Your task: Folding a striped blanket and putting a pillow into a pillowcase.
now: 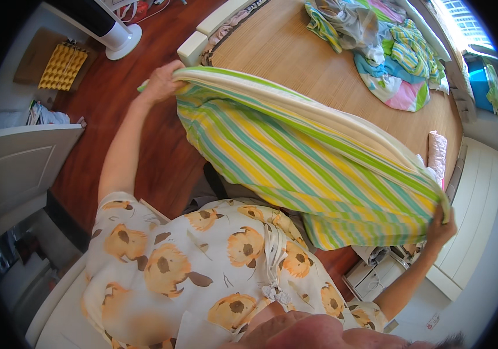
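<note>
A large striped cloth (295, 157), green, yellow, teal and white like a bed sheet, is stretched between my two hands in front of my body. My left hand (164, 83) is closed on its upper left corner, arm reaching far out. At the lower right, my right hand (441, 228) grips the opposite end, its fingers partly hidden by the fabric. The upper edge is pulled fairly taut and shows a cream-coloured side, while the lower part hangs in loose folds. Behind the cloth lies a bed with a tan mat (278, 49), its near edge partly covered.
Crumpled bedding (386, 52) is heaped on the far right of the bed. A pale pink roll (437, 152) lies by the headboard (470, 203). A white bedside cabinet (377, 279) stands at right. On the left are a tower fan (109, 35), an egg tray (63, 65) and a white cabinet door (22, 168).
</note>
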A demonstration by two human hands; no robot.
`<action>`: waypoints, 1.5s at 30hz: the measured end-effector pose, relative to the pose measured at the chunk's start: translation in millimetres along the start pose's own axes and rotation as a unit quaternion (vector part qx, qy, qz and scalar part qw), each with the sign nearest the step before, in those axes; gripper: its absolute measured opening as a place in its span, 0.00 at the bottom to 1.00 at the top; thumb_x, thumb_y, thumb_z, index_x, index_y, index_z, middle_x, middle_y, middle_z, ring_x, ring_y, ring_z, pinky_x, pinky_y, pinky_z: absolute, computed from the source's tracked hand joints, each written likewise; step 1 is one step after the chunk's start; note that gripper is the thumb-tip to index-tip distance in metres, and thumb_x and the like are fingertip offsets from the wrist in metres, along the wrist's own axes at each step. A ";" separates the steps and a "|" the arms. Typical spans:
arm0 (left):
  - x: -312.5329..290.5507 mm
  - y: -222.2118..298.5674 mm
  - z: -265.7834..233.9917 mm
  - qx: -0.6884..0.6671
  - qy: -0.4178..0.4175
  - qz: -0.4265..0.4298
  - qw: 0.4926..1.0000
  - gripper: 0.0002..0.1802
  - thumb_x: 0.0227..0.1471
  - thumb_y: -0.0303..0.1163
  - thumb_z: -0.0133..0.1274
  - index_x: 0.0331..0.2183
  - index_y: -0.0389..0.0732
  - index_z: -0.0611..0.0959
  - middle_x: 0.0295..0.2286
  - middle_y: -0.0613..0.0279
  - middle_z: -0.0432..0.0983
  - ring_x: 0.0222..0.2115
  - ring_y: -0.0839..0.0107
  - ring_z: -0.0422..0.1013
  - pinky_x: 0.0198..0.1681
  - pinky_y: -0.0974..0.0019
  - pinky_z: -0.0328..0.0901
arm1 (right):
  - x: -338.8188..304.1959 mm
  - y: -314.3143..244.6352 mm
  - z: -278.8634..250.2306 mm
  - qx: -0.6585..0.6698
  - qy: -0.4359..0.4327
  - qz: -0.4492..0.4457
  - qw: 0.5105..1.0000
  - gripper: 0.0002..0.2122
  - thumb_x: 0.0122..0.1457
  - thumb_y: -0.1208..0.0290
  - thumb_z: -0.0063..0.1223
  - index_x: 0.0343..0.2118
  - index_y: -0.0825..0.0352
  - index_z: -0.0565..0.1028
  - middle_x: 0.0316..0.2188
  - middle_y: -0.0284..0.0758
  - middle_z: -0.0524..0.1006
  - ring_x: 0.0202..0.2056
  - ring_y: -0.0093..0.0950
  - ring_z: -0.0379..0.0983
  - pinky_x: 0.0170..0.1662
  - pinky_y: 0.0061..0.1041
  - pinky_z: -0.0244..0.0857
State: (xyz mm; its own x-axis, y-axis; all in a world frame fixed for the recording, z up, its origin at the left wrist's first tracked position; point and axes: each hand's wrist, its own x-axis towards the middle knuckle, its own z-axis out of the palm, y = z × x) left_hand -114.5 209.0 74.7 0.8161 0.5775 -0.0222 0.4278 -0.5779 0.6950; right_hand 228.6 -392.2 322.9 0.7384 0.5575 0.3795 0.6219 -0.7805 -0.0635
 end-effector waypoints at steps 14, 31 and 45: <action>-74.1 213.1 -62.1 -0.037 -0.175 0.177 0.968 0.16 0.41 0.40 0.62 0.24 0.37 0.77 0.19 0.49 0.72 0.21 0.55 0.71 0.26 0.64 0.64 | 189.4 85.8 -4.4 -0.256 0.027 0.136 0.957 0.28 0.55 0.39 0.39 0.44 0.59 0.76 0.40 0.36 0.77 0.42 0.35 0.73 0.45 0.34 0.64; -108.9 202.2 4.5 0.093 -0.122 0.154 0.976 0.26 0.35 0.32 0.63 0.42 0.42 0.77 0.37 0.54 0.75 0.38 0.56 0.71 0.41 0.59 0.64 | -46.0 -255.2 182.7 0.362 -0.162 -0.264 0.879 0.16 0.37 0.74 0.62 0.32 0.65 0.73 0.28 0.36 0.71 0.35 0.37 0.67 0.46 0.35 0.57; -131.1 241.1 4.5 0.156 -0.018 0.234 0.960 0.27 0.35 0.30 0.63 0.43 0.42 0.77 0.37 0.59 0.75 0.38 0.60 0.70 0.41 0.60 0.62 | -50.3 -259.8 173.2 0.367 -0.133 -0.259 0.883 0.14 0.37 0.75 0.60 0.31 0.65 0.73 0.27 0.35 0.70 0.35 0.36 0.66 0.44 0.33 0.57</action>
State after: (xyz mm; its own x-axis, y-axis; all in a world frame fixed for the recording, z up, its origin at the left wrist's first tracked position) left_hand -116.6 -8.6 241.9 0.9578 0.1959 0.2105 0.1023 -0.9164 0.3870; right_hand 75.1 -168.5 160.4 0.2801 0.9088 0.3091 0.8235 -0.0620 -0.5639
